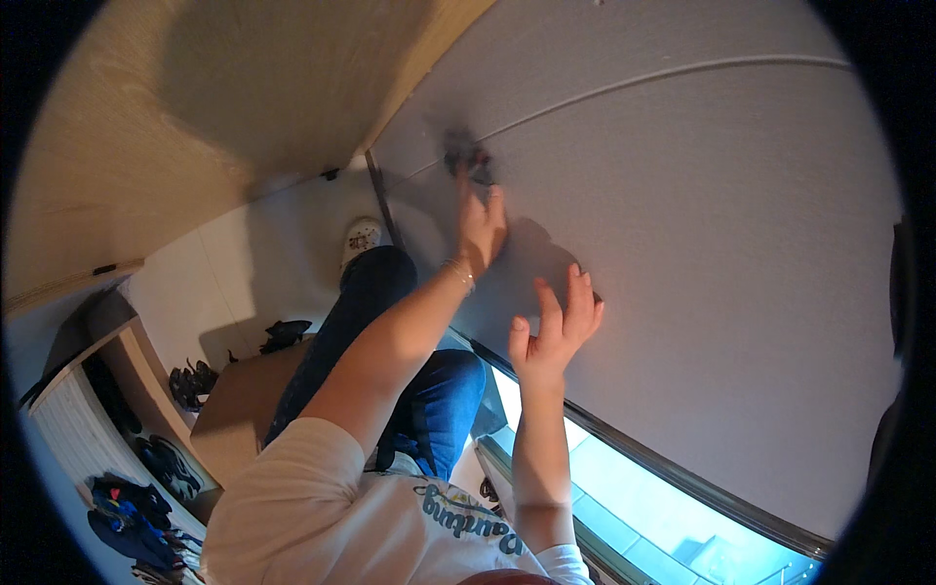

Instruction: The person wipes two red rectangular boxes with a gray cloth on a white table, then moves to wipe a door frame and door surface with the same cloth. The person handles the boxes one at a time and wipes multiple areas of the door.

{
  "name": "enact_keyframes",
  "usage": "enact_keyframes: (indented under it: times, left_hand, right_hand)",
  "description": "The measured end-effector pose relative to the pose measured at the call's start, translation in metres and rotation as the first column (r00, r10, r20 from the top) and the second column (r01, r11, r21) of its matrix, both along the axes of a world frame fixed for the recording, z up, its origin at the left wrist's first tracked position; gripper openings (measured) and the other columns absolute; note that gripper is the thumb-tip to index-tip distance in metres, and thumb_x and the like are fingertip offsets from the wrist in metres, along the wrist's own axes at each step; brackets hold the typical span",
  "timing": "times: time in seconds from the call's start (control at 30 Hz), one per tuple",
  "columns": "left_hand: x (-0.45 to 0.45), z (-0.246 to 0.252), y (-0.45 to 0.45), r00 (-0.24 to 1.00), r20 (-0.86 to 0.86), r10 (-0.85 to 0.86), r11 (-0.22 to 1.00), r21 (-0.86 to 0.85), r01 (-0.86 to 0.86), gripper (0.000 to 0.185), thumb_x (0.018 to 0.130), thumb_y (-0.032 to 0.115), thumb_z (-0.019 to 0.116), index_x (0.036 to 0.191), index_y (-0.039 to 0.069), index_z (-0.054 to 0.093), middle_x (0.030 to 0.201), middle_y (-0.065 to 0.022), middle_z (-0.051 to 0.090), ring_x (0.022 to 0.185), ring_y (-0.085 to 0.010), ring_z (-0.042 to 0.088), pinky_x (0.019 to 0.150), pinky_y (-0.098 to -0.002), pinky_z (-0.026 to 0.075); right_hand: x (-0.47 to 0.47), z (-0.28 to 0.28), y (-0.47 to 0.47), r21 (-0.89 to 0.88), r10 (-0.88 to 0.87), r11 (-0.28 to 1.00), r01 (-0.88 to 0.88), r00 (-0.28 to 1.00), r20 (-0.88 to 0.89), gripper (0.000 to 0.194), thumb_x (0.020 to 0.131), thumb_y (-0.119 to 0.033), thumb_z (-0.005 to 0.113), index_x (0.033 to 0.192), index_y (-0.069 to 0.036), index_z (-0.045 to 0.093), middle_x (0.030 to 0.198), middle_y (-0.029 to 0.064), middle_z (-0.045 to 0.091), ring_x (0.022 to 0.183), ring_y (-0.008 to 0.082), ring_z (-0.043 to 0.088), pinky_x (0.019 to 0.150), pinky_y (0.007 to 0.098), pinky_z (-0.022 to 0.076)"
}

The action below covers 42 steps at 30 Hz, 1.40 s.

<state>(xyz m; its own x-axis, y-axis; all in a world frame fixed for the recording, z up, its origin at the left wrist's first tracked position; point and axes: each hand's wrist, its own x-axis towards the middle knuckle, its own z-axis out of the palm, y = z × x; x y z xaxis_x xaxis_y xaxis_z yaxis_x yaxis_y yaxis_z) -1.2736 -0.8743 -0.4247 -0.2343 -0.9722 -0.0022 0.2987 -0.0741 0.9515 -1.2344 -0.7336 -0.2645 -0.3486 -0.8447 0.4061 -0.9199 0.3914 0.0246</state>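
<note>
My left hand [482, 227], with a thin bracelet at the wrist, reaches up along a large grey panel [702, 256]. At its fingertips is a dark, blurred object [468, 157] with a touch of red. Blur hides what it is and whether my fingers grip it or only touch it. My right hand [559, 329] is lower and to the right, fingers spread and holding nothing. It is close to the same panel; whether the fingertips touch it is unclear. A thin groove [585, 99] runs across the panel above both hands.
A wooden panel [219, 88] rises at upper left. Below it are pale floor tiles [212, 278], a brown box-like piece [245, 395] and a shelf unit holding shoes [168, 464]. Under the grey panel's dark edge [687, 475], a brightly lit tiled area [621, 497] shows. My clog-shod foot [362, 238] is near the corner.
</note>
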Motion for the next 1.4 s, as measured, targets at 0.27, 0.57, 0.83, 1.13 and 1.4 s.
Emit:
enact_keyframes:
  times: [0.27, 0.57, 0.83, 1.13, 1.4]
  left_hand:
    - [0.039, -0.047, 0.126, 0.94, -0.02, -0.34, 0.885, 0.331, 0.327, 0.053, 0.106, 0.023, 0.05, 0.148, -0.008, 0.039, 0.145, -0.0338, 0.045, 0.134, -0.0423, 0.047, 0.11, -0.0446, 0.039]
    - [0.03, 0.156, 0.127, 0.982, 0.022, -0.188, 0.801, -0.575, 0.167, 0.074, 0.094, 0.033, 0.063, 0.161, 0.015, 0.037, 0.165, -0.0331, 0.019, 0.152, -0.0595, 0.01, 0.118, -0.0674, 0.02]
    - [0.061, 0.017, 0.173, 0.87, 0.282, -0.405, 0.914, 0.162, 0.373, 0.068, 0.11, 0.039, 0.041, 0.157, -0.008, 0.025, 0.165, -0.0276, 0.026, 0.153, -0.0457, 0.019, 0.126, -0.0491, 0.017]
    - [0.097, 0.135, 0.276, 0.873, 0.234, -0.428, 0.49, -0.752, 0.441, 0.075, 0.101, 0.049, 0.055, 0.163, 0.013, 0.031, 0.166, -0.0342, 0.008, 0.149, -0.064, 0.005, 0.118, -0.0727, 0.014]
    - [0.13, 0.118, 0.291, 0.637, 0.737, -0.226, -0.068, -0.664, 0.745, 0.074, 0.095, 0.045, 0.063, 0.16, 0.017, 0.039, 0.158, -0.0286, 0.035, 0.147, -0.0541, 0.028, 0.119, -0.0637, 0.025]
  right_hand:
    - [0.029, -0.016, 0.032, -0.018, -0.06, 0.998, 0.062, 0.992, 0.112, 0.053, 0.099, -0.051, 0.052, 0.119, -0.006, 0.071, 0.153, 0.0212, 0.05, 0.143, 0.0417, 0.045, 0.118, 0.0613, 0.0245]
    - [0.072, 0.031, 0.116, -0.35, -0.157, 0.923, 0.159, 0.987, 0.033, 0.055, 0.106, -0.05, 0.04, 0.125, -0.006, 0.068, 0.154, 0.0216, 0.048, 0.147, 0.0406, 0.039, 0.119, 0.0586, 0.0244]
    - [0.106, -0.008, 0.164, -0.185, -0.214, 0.954, 0.237, 0.967, 0.135, 0.047, 0.105, -0.044, 0.046, 0.126, -0.006, 0.066, 0.153, 0.0219, 0.048, 0.144, 0.0418, 0.042, 0.119, 0.0588, 0.0281]
    - [0.137, 0.004, 0.224, -0.615, -0.171, 0.745, 0.256, 0.966, 0.194, 0.047, 0.098, -0.039, 0.058, 0.123, 0.0, 0.066, 0.152, 0.0254, 0.046, 0.141, 0.0434, 0.046, 0.115, 0.0534, 0.0382]
    - [0.14, -0.009, 0.255, -0.752, -0.164, 0.522, 0.403, 0.912, 0.376, 0.049, 0.096, -0.035, 0.057, 0.129, 0.001, 0.062, 0.145, 0.0273, 0.051, 0.134, 0.0444, 0.051, 0.112, 0.0499, 0.0411]
